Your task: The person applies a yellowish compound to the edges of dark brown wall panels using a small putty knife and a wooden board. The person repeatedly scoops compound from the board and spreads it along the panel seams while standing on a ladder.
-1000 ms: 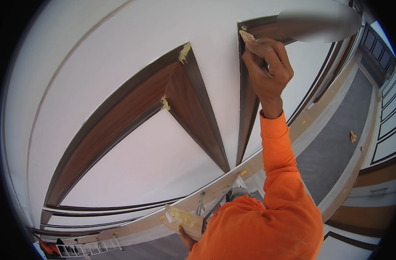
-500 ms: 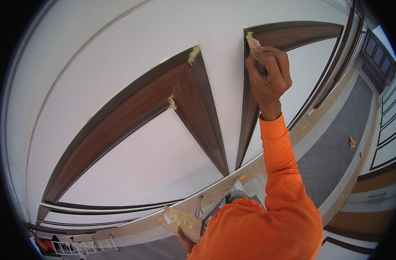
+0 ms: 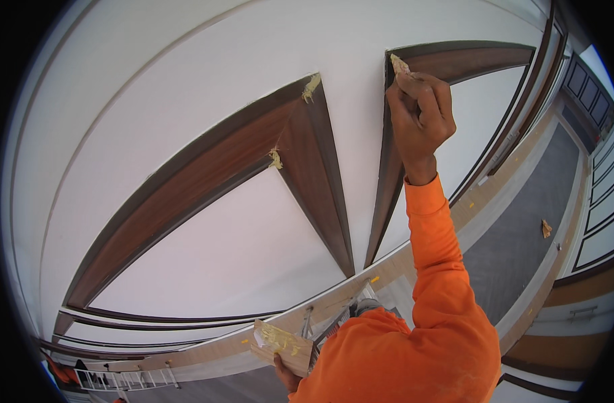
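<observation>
My right hand [image 3: 421,124] is raised to the upper corner of the right brown wood trim frame [image 3: 468,59]. Its fingers pinch a small flat piece smeared with pale yellow putty [image 3: 400,65], whose tip is at the dark edge; contact is hard to tell. Low down, my left hand [image 3: 287,373] grips a wooden board [image 3: 287,359] with yellow putty [image 3: 280,340] spread on top. On the left trim frame [image 3: 206,178], one putty patch [image 3: 311,88] covers the top corner and another [image 3: 275,159] the inner corner.
A stepladder [image 3: 367,292] is partly visible beside my orange-clothed body. Another ladder [image 3: 125,379] and someone in orange [image 3: 64,373] are at the lower left. Grey flooring [image 3: 535,208] runs along the right, with a brown scrap [image 3: 546,228] lying on it.
The view has shifted slightly. My right hand's pinched piece has tilted and moved a little right and down from the frame's top corner. The left hand keeps its hold on the board.
</observation>
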The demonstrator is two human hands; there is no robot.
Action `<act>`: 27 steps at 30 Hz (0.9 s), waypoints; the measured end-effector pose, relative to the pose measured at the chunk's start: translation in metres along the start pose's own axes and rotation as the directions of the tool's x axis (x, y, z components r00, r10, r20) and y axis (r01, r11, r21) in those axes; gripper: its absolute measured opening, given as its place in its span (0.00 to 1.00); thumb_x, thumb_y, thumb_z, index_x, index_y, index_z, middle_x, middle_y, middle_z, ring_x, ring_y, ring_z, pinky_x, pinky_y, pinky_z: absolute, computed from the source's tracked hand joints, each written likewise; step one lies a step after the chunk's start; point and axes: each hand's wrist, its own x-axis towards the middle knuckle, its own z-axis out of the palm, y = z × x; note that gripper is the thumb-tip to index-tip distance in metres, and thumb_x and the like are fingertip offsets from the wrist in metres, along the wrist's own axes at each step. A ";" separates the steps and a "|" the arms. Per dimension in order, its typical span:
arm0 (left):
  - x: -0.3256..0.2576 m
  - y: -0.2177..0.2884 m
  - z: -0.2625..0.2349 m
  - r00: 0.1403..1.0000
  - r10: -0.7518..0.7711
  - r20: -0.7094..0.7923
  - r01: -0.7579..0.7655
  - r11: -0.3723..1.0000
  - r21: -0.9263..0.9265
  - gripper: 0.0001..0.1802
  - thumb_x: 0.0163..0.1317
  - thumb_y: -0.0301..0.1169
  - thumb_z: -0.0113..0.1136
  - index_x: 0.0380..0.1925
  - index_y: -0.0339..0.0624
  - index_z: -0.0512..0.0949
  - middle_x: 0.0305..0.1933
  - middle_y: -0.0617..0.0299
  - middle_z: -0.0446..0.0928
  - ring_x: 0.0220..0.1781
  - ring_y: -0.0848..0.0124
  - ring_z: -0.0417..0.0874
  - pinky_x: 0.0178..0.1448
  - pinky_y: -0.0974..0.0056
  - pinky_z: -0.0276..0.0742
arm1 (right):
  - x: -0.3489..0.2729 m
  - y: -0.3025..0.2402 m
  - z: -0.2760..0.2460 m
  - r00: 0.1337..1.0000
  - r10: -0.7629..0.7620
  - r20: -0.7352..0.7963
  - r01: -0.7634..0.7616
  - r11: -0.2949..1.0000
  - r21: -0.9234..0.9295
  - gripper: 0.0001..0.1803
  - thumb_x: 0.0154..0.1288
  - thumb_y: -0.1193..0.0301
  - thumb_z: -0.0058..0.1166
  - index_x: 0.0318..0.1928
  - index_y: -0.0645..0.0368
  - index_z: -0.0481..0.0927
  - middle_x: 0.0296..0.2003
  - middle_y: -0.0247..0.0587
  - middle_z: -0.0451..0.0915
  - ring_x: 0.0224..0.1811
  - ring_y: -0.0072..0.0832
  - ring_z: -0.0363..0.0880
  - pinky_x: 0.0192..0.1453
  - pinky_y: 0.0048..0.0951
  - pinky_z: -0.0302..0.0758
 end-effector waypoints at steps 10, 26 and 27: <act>0.003 -0.011 -0.019 1.000 0.002 0.007 -0.002 1.000 -0.025 0.38 0.79 0.55 0.52 0.69 0.28 0.69 0.62 0.43 0.80 0.58 0.53 0.86 0.60 0.50 0.84 | 0.002 -0.005 0.000 0.999 0.045 0.001 -0.045 0.999 0.004 0.15 0.46 0.89 0.70 0.34 0.59 0.86 0.35 0.36 0.81 0.40 0.33 0.83 0.39 0.31 0.81; 0.020 -0.041 -0.046 0.988 0.068 -0.139 -0.094 0.976 -0.194 0.31 0.75 0.46 0.63 0.62 0.25 0.77 0.54 0.48 0.86 0.51 0.61 0.89 0.58 0.58 0.86 | -0.033 -0.010 0.040 0.978 0.045 0.205 -0.071 0.991 0.117 0.09 0.64 0.82 0.70 0.45 0.61 0.90 0.45 0.44 0.90 0.49 0.38 0.89 0.55 0.37 0.85; 0.026 -0.035 -0.040 0.987 0.053 -0.151 -0.074 0.988 -0.136 0.33 0.74 0.47 0.65 0.61 0.24 0.78 0.52 0.48 0.87 0.48 0.62 0.90 0.55 0.58 0.87 | -0.028 -0.016 0.027 0.974 -0.011 0.226 -0.017 0.993 0.121 0.09 0.65 0.82 0.70 0.45 0.61 0.90 0.45 0.44 0.90 0.49 0.38 0.89 0.55 0.36 0.85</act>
